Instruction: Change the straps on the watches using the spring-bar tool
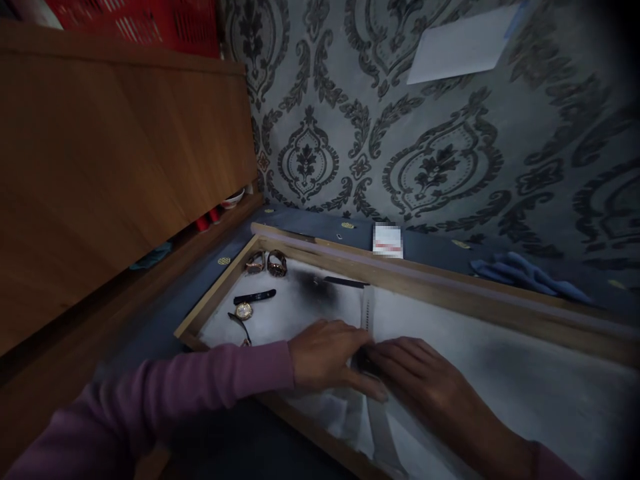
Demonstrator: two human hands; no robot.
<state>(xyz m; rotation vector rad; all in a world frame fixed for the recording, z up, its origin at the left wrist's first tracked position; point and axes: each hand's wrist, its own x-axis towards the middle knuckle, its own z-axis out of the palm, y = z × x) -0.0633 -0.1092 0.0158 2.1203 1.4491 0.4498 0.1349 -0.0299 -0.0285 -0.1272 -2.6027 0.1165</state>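
A watch with a long pale grey strap and a dark case lies between my hands, over the white lining of a shallow wooden tray. My left hand has its thumb and fingers around the left side of the case. From the right, my right hand closes its fingers on the same case, hiding much of it. The lower strap runs toward the tray's near edge. A slim dark stick-like thing lies just beyond the upper strap.
Two watches sit in the tray's far left corner. Nearer are a black strap and a gold-cased watch. Behind the tray are a small white box and a blue cloth. A wooden cabinet stands left, before a patterned wall.
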